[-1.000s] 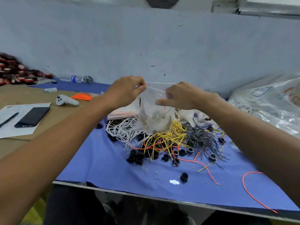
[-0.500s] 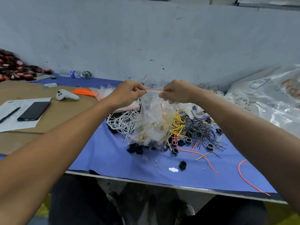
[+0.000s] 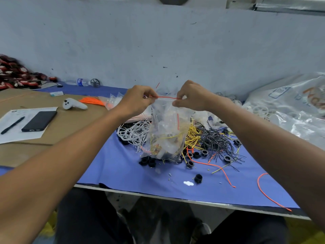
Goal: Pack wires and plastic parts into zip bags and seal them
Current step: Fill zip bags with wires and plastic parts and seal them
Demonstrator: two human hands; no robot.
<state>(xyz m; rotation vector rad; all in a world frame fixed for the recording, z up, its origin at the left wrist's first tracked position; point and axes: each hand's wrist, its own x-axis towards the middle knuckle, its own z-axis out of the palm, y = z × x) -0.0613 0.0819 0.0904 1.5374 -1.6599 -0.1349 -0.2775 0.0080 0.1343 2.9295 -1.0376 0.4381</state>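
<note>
Clear plastic zip bag (image 3: 167, 127) w/ red zip strip (image 3: 167, 97), part-filled w/ wires & parts, hangs over the blue-clothed counter (image 3: 119, 166) above the loose wire pile (image 3: 207, 138); left hand (image 3: 139, 101) & right hand (image 3: 191, 97) each pinch one strip end, fingers curled. Risk: a wire caught in the track would prob. leave the seal gapped. Hands hide the strip ends; closure there can't be told.

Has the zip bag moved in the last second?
Yes. The zip bag has dropped: its bottom hung over the yellow wires before, and now it reaches the black rings on the blue cloth.
</note>
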